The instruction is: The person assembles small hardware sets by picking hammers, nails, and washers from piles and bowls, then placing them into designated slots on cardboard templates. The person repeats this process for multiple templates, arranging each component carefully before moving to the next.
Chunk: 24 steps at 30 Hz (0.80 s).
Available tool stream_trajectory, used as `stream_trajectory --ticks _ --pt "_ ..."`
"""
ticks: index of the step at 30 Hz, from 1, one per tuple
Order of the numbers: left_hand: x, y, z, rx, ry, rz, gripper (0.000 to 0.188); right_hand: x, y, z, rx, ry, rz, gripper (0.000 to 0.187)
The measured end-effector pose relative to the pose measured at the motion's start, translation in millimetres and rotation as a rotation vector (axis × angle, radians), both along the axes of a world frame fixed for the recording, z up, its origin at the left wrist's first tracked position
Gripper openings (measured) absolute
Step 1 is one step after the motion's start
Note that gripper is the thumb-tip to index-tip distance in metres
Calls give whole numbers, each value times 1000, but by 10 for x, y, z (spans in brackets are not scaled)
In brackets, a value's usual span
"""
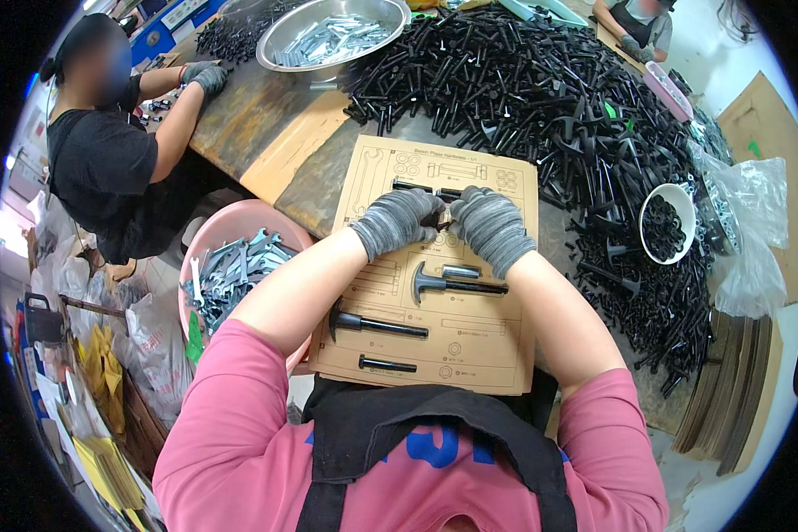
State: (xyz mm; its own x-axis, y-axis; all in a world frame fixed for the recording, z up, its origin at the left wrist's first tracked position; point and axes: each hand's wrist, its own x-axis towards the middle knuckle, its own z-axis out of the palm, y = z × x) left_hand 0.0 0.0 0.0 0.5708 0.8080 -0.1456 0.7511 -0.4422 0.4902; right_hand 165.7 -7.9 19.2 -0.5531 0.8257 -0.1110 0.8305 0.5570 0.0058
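My left hand (394, 220) and my right hand (489, 229), both in grey knit gloves, meet over the upper middle of a brown cardboard sheet (328, 355) printed with part outlines. Their fingers pinch together around something small and dark, mostly hidden by the gloves. Just beyond the fingertips a black bolt (406, 185) lies across the sheet, partly covered. Nearer me are a black T-shaped handle with a shaft (457, 284), a short dark cylinder (462, 271), a second T-shaped handle (381, 326) and a short black bolt (387, 363).
Black bolts and handles (505, 89) are heaped beyond the sheet and to its right. A pink tub (217, 226) of wrenches stands left; a metal bowl (275, 60) of silver parts is farther back. A white bowl (688, 217) holds black nuts. Co-workers (106, 133) (638, 31) are at the table.
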Motion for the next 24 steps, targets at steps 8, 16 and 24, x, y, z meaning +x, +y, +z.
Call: stream_trajectory --ticks 8,16,24 --pt "106 -8 -14 23 7 161 24 -16 180 -255 68 30 -58 18" --pt "152 -17 -52 -17 -23 224 24 51 148 -138 42 121 -151 20" --pt "204 -96 15 54 -141 278 39 1408 -555 30 370 593 -238 14"
